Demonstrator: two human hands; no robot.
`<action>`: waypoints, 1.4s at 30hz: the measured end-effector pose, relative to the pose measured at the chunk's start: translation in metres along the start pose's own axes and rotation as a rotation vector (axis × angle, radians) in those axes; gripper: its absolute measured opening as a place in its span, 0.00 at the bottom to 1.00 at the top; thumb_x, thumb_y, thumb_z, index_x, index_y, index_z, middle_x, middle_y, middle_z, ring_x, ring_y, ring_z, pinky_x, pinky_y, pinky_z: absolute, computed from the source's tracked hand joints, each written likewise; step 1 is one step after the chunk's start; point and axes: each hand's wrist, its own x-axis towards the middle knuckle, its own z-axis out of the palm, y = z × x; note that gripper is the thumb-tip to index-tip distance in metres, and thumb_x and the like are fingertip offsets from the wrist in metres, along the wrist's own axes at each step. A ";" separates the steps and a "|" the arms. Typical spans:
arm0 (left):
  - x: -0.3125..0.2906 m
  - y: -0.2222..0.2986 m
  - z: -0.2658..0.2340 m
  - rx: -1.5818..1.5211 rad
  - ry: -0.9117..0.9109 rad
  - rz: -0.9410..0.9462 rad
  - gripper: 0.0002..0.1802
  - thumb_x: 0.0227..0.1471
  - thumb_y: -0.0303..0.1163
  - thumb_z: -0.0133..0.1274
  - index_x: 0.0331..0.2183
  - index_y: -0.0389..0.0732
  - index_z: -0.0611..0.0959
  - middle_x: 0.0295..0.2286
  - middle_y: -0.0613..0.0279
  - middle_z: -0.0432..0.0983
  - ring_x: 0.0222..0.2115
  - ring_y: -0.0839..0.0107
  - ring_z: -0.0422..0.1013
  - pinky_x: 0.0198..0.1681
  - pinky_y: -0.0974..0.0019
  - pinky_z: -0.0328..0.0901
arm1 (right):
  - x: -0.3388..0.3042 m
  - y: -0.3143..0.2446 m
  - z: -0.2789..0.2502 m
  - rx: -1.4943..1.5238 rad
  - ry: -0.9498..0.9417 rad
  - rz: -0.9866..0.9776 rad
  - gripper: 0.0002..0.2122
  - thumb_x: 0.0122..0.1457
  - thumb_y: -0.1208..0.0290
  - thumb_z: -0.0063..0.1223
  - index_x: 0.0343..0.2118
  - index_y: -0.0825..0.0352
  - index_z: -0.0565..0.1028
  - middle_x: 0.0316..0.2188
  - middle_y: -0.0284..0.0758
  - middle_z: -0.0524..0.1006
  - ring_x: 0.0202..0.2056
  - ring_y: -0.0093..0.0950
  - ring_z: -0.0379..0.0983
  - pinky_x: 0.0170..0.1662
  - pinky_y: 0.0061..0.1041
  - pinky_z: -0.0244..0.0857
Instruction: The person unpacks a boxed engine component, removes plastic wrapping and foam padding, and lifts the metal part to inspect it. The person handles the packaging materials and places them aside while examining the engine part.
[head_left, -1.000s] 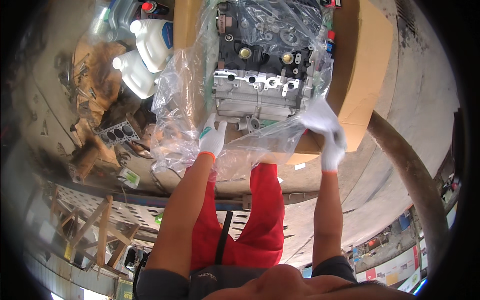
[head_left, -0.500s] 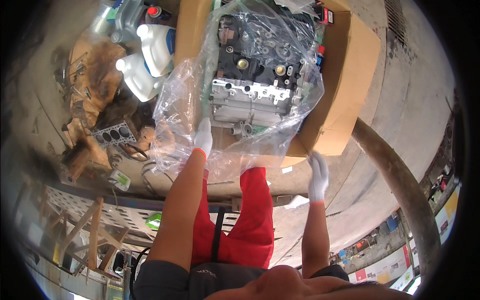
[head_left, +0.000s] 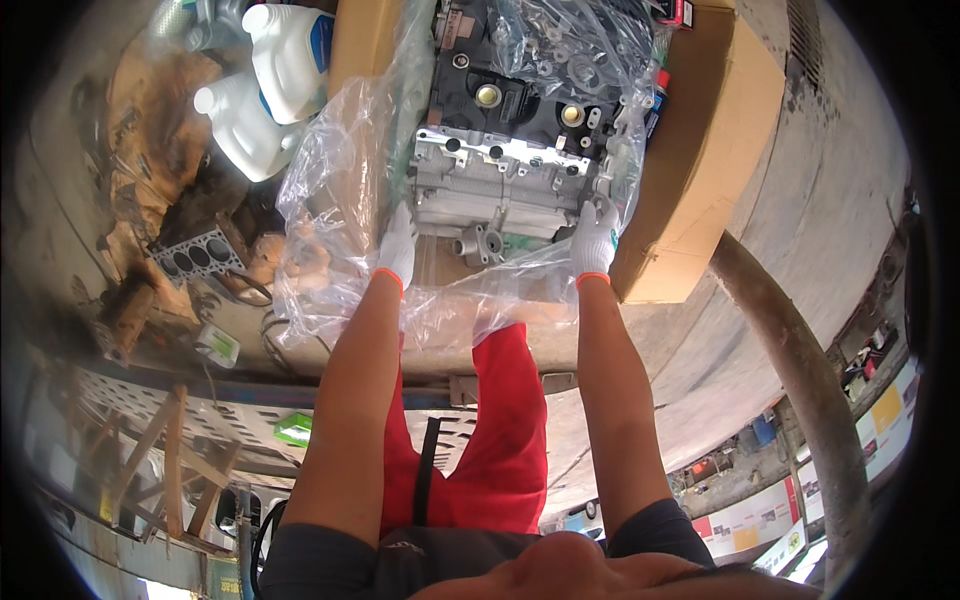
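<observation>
Left hand: the left hand [head_left: 399, 243], in a white glove with an orange cuff, lies on the clear plastic sheet [head_left: 340, 200] at the near left corner of the engine [head_left: 515, 150]; fingers [head_left: 402, 222] stretched forward and pressed flat against the sheet, whether they pinch it I cannot tell
Right hand: the right hand [head_left: 595, 240], gloved the same way, sits at the near right corner of the engine; fingers [head_left: 604, 212] curled up onto the plastic at the metal edge, seeming to grip it, though the fold hides the fingertips
Engine: a metal engine block, dark on top and pale grey on the near side, lying inside a cardboard box [head_left: 705, 150] between the two hands
Plastic sheet: crumpled and see-through, draped over the engine and spilling out of the box to the left and toward the person
Cardboard box: open, brown, standing on the concrete floor [head_left: 830, 200]; its right flap folds down just beside the right hand
Jugs: two white plastic jugs [head_left: 265, 90] stand left of the box, touching each other
Gasket: a flat grey gasket [head_left: 197, 255] with round holes lies on the floor among dark scrap, left of the plastic
Legs: red trousers [head_left: 500, 430] show below, between the forearms
Pipe: a thick rusty pipe [head_left: 790, 370] curves along the right side, apart from the box
</observation>
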 end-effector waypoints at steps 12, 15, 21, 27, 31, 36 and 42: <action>0.030 -0.011 0.005 -0.018 0.022 -0.138 0.47 0.73 0.63 0.39 0.77 0.43 0.49 0.76 0.50 0.48 0.75 0.53 0.49 0.78 0.55 0.45 | 0.054 0.144 0.015 0.161 -0.092 0.318 0.14 0.72 0.56 0.53 0.47 0.63 0.76 0.44 0.38 0.80 0.38 0.34 0.77 0.37 0.34 0.70; 0.030 -0.018 0.001 -0.021 0.013 -0.100 0.47 0.73 0.62 0.39 0.77 0.42 0.51 0.76 0.53 0.48 0.75 0.59 0.50 0.78 0.58 0.45 | 0.041 0.149 0.010 0.621 -0.166 0.581 0.11 0.70 0.61 0.51 0.44 0.64 0.76 0.40 0.35 0.81 0.37 0.32 0.79 0.39 0.30 0.73; 0.031 -0.030 0.005 -0.087 0.083 0.063 0.43 0.74 0.58 0.40 0.76 0.42 0.53 0.76 0.57 0.49 0.76 0.63 0.49 0.78 0.61 0.44 | 0.029 0.137 0.004 0.875 -0.145 0.707 0.13 0.72 0.65 0.41 0.49 0.62 0.77 0.45 0.32 0.81 0.50 0.33 0.77 0.58 0.35 0.67; 0.024 -0.015 0.017 -0.141 0.104 0.085 0.40 0.75 0.53 0.39 0.76 0.39 0.55 0.75 0.56 0.52 0.76 0.62 0.49 0.79 0.59 0.42 | 0.038 0.188 -0.001 0.113 -0.429 0.064 0.23 0.72 0.49 0.45 0.60 0.60 0.73 0.54 0.32 0.80 0.59 0.34 0.73 0.66 0.39 0.62; 0.030 -0.023 0.010 -0.076 0.219 0.098 0.37 0.74 0.53 0.41 0.73 0.42 0.64 0.71 0.61 0.62 0.72 0.66 0.57 0.74 0.60 0.52 | 0.052 0.176 0.024 0.672 -0.200 0.589 0.27 0.69 0.51 0.55 0.64 0.63 0.68 0.59 0.32 0.77 0.63 0.35 0.72 0.67 0.37 0.65; 0.020 -0.013 0.015 -0.039 0.171 0.084 0.38 0.76 0.54 0.37 0.73 0.38 0.61 0.73 0.54 0.57 0.73 0.56 0.55 0.77 0.56 0.47 | 0.054 0.194 0.020 0.462 -0.288 0.513 0.29 0.60 0.76 0.68 0.63 0.68 0.67 0.57 0.35 0.78 0.57 0.32 0.76 0.62 0.34 0.70; -0.001 0.015 0.027 -0.122 0.090 -0.134 0.36 0.75 0.52 0.44 0.75 0.48 0.60 0.66 0.60 0.68 0.63 0.63 0.67 0.68 0.61 0.58 | 0.053 0.179 0.020 0.317 -0.449 0.443 0.29 0.59 0.81 0.68 0.62 0.71 0.67 0.56 0.39 0.80 0.55 0.29 0.77 0.57 0.30 0.74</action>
